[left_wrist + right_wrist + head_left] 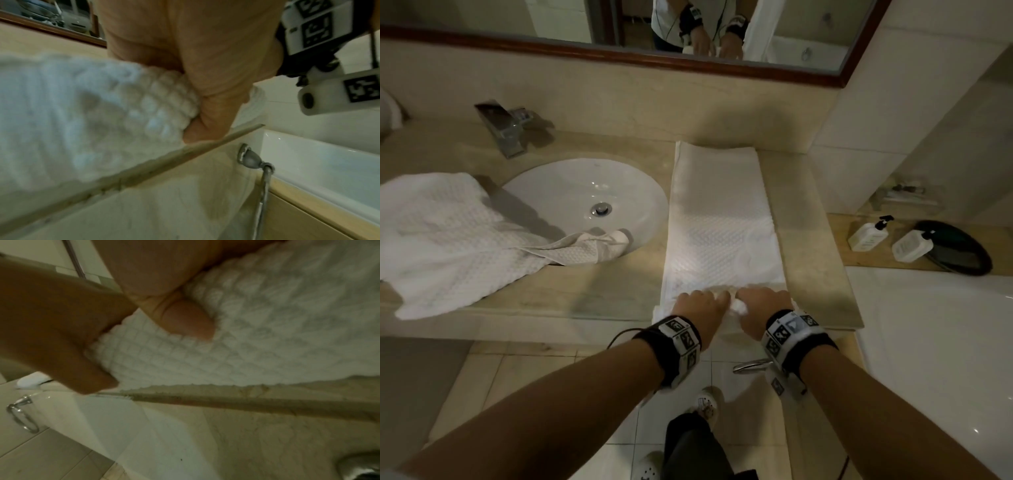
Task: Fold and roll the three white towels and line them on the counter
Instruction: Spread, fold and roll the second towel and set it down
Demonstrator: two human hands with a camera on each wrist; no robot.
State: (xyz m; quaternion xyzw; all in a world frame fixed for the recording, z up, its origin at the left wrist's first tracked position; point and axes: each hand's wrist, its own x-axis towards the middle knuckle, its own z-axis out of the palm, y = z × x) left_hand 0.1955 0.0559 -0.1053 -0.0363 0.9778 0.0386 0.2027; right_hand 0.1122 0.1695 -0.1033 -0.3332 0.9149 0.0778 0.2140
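Progress: early. No finished roll is visible on the worktop (599,301). One towel is being worked, at least one more waits, and I can't pick out a third as a separate piece.

Folded towel (719,219): a long narrow strip running 6 to 12 o'clock on the worktop, just right of the sink (544,192). Its far end lies near the back wall and its near end overhangs the front edge. The first turn of a roll has been started at that near end, so folding on this one looks done, with nearly the whole length left to roll.

Loose towel pile (448,233): crumpled at 9 o'clock, left of the sink, with a corner draped into the bowl. Unfolded. It could be one towel or two.

Left hand (700,303): at 6 o'clock of the strip, fingers curled over the rolled edge, grasping it.

Right hand (763,303): just beside the left, on the same roll. The right wrist view shows its thumb (185,318) pressing the waffle weave with the fabric bunched into the palm. The strip stretches away from both hands toward 12 o'clock.

Left to do, as I judge it: finish this roll, fold and roll the rest, then line them up.
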